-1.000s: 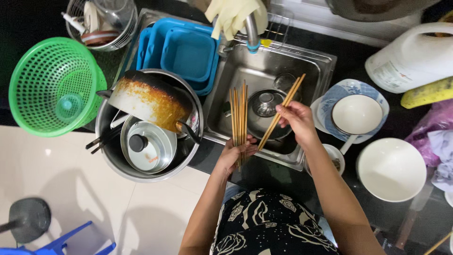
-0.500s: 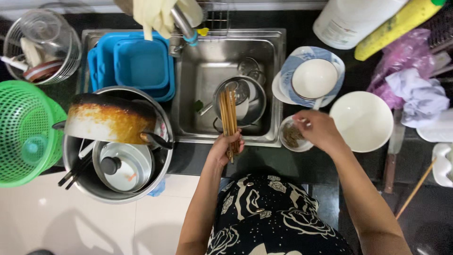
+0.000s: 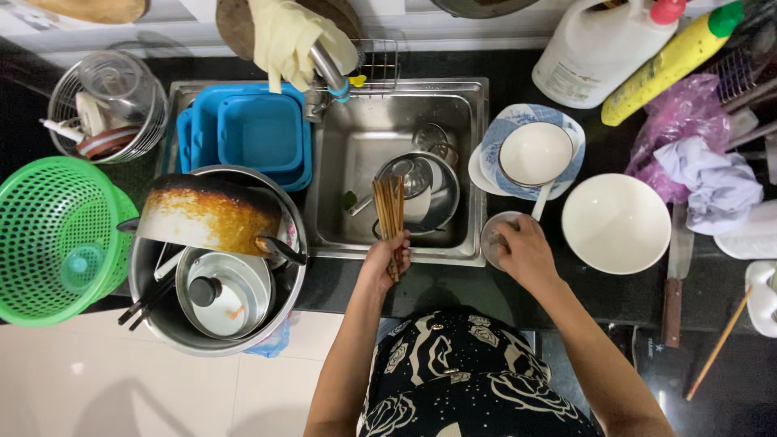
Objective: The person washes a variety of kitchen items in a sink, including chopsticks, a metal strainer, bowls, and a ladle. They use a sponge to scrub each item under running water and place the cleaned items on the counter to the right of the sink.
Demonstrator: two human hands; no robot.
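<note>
My left hand (image 3: 387,259) grips a bundle of wooden chopsticks (image 3: 389,207) by their lower ends, holding them over the steel sink (image 3: 360,129). Below the chopsticks sits a steel pot (image 3: 433,198) with a ladle in it. My right hand (image 3: 522,251) rests on a small glass bowl (image 3: 492,233) at the sink's right edge, fingers curled over its rim.
A big steel basin (image 3: 174,320) with a burnt pan (image 3: 206,214) and lid stands left of the sink. Blue trays (image 3: 259,129), a green basket (image 3: 48,235), white bowls (image 3: 615,222), a jug (image 3: 595,48), a knife (image 3: 672,291) and a yellow glove (image 3: 283,36) on the tap surround it.
My right hand let go of a single chopstick and moved right, down onto the small glass bowl. The left hand keeps the chopstick bundle over the sink.
</note>
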